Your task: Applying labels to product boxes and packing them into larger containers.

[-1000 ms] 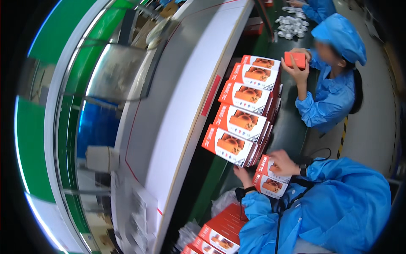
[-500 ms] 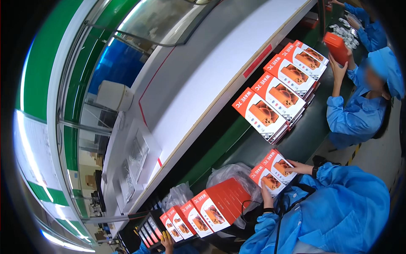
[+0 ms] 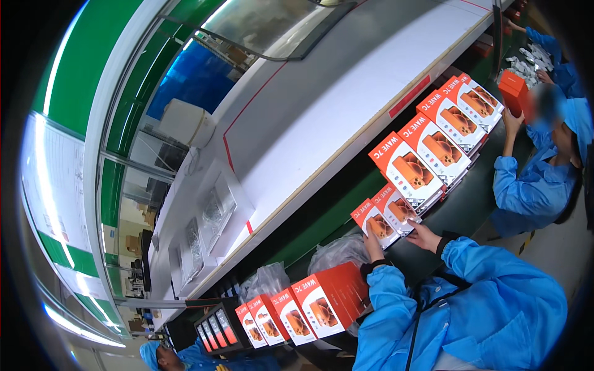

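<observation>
Two orange-and-white phone boxes, a left one (image 3: 374, 225) and a right one (image 3: 396, 207), lie side by side between my hands. My left hand (image 3: 374, 246) grips the left box at its near side, thumb on its printed face. At the right box's near right corner, my right hand (image 3: 424, 237) pinches its edge. Both boxes are close to the front of a row of larger stacked phone boxes (image 3: 413, 173) on the dark belt. Whether they touch that row I cannot tell.
Another row of boxes (image 3: 318, 309) stands left of my hands, beside clear plastic bags (image 3: 337, 252) and a black rack with lit panels (image 3: 219, 328). A white shelf (image 3: 309, 123) runs behind the belt. A co-worker (image 3: 538, 173) holds an orange box at right; another person (image 3: 170, 357) is lower left.
Both my hands have carried the two boxes away from me, up to the stacked row. The view has shifted. At lower left, a yellow-fingered hand has left the rack, and a co-worker's head now shows.
</observation>
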{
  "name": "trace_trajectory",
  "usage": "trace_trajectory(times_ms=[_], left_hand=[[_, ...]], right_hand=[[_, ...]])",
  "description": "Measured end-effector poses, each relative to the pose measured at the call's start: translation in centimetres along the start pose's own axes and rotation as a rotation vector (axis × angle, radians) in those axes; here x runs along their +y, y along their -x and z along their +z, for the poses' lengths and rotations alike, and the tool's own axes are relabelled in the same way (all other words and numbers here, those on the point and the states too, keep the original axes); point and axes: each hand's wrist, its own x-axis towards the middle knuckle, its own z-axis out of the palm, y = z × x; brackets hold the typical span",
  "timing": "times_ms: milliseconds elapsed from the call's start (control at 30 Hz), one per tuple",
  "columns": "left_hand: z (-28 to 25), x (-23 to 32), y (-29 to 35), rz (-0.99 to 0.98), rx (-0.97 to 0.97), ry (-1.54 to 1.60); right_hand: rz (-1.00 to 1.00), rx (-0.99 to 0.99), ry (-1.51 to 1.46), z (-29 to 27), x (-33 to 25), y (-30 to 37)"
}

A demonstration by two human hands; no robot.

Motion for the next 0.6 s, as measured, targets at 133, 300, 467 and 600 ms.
trace_trajectory(times_ms=[133, 300, 467, 600], left_hand=[[-0.3, -0.7, -3.6, -0.024, -0.145, 0.092], [0.6, 0.8, -2.7, 0.083, -0.026, -0.357], [0.5, 2.9, 0.8, 0.384, 0.405, -0.842], [1.0, 5.8, 10.8, 0.610, 0.056, -0.601]], right_hand=[[0.117, 0.048, -0.047, 1.3, -0.1, -2.0], [0.126, 0.109, -0.006, 0.8, -0.5, -2.8], [0.197, 0.032, 0.057, -0.3, 0.4, -1.3], [0.231, 0.024, 0.209, -6.1, 0.9, 3.0]])
